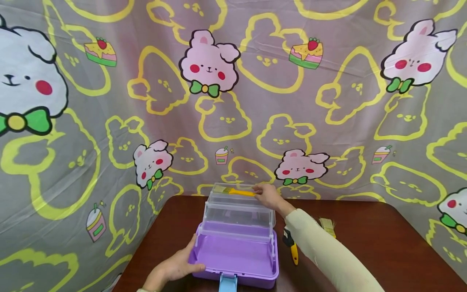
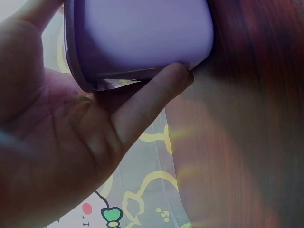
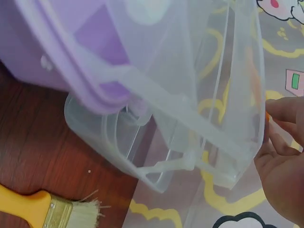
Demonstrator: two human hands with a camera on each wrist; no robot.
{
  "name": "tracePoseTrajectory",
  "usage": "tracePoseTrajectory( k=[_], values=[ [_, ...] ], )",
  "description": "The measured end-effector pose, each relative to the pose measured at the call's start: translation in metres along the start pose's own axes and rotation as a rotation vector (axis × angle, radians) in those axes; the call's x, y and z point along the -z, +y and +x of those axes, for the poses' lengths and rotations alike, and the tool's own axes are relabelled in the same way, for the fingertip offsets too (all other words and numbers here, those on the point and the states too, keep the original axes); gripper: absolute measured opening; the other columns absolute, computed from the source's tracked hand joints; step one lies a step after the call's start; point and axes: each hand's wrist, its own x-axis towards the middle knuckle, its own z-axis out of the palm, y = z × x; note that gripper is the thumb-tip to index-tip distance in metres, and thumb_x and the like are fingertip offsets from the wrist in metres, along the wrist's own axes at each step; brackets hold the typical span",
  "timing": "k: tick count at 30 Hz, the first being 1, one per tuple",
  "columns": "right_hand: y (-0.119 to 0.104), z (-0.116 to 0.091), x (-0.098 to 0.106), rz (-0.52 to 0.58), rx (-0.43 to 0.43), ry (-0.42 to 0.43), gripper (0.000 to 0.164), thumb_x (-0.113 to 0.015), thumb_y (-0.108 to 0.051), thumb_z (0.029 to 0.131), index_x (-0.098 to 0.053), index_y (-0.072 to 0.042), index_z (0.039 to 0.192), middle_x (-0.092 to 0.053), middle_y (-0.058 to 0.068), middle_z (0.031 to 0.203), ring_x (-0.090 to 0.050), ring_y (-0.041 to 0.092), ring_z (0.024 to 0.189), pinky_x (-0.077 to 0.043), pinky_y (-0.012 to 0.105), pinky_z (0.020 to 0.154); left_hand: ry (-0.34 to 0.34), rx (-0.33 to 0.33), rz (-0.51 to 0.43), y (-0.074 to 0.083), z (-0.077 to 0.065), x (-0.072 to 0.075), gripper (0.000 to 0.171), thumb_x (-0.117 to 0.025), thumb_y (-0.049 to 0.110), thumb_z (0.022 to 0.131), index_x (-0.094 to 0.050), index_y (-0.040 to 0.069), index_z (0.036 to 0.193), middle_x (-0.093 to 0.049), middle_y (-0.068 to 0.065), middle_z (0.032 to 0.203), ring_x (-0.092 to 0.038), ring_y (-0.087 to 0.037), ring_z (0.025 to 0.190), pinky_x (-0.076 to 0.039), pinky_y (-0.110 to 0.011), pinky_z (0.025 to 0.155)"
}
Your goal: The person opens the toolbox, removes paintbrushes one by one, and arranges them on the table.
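Observation:
A purple storage box [image 1: 233, 253] stands unfolded, with clear tiered trays [image 1: 233, 213] rising behind its base. My left hand [image 1: 175, 264] holds the box's front left corner, thumb along the front and fingers at the left side. That thumb lies against the purple wall [image 2: 142, 38] in the left wrist view. At the top tray, my right hand [image 1: 269, 196] pinches the end of a paintbrush's yellow handle [image 1: 242, 192]. The brush lies level over the tray, its bristles [image 1: 220, 189] pointing left. In the right wrist view, clear plastic partly hides the brush behind my right hand [image 3: 285, 152].
On the brown table [image 1: 365, 227], right of the box, lies a black-and-yellow-handled tool [image 1: 293, 250]. Another paintbrush [image 1: 327, 226] is partly covered by my right forearm. A light blue latch [image 1: 228, 283] hangs at the box front. Patterned cloth [image 1: 255, 101] surrounds the table's back and sides.

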Motion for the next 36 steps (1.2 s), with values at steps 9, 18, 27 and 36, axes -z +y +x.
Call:
tracePoseTrajectory(
  k=[9, 18, 27, 36],
  values=[
    [-0.013, 0.003, -0.005, 0.131, -0.116, -0.029, 0.023, -0.063, -0.009, 0.090, -0.068, 0.000, 0.111, -0.068, 0.010, 0.100, -0.065, 0.022, 0.089, -0.052, 0.036, 0.076, 0.003, -0.002, 0.000, 0.000, 0.000, 0.000, 0.106, -0.074, 0.032, 0.082, -0.001, -0.013, 0.145, -0.027, -0.042, 0.139, -0.040, -0.050, 0.122, -0.029, -0.062, 0.098],
    [-0.017, 0.004, -0.014, 0.530, -0.302, -0.100, 0.023, -0.056, 0.001, 0.093, -0.063, 0.012, 0.112, -0.064, 0.020, 0.107, -0.063, 0.035, 0.097, -0.053, 0.036, 0.079, 0.008, 0.017, -0.005, -0.002, 0.000, -0.002, 0.106, -0.074, 0.033, 0.082, -0.002, -0.012, 0.145, -0.029, -0.042, 0.138, -0.041, -0.051, 0.121, -0.030, -0.063, 0.097],
    [-0.021, 0.008, -0.019, 0.878, -0.454, -0.149, 0.032, -0.046, 0.004, 0.096, -0.048, 0.019, 0.124, -0.048, 0.032, 0.122, -0.060, 0.034, 0.104, -0.049, 0.034, 0.087, 0.009, -0.007, -0.012, -0.001, 0.000, -0.002, 0.105, -0.074, 0.032, 0.082, -0.001, -0.011, 0.146, -0.031, -0.041, 0.137, -0.045, -0.048, 0.119, -0.032, -0.063, 0.096],
    [-0.027, 0.010, -0.019, 1.038, -0.467, -0.216, 0.037, -0.040, 0.006, 0.098, -0.038, 0.019, 0.132, -0.039, 0.035, 0.130, -0.051, 0.041, 0.117, -0.046, 0.033, 0.092, 0.012, -0.008, 0.001, 0.001, 0.002, -0.001, 0.105, -0.073, 0.033, 0.083, -0.002, -0.012, 0.146, -0.032, -0.042, 0.136, -0.044, -0.049, 0.119, -0.032, -0.062, 0.096]
  ],
)
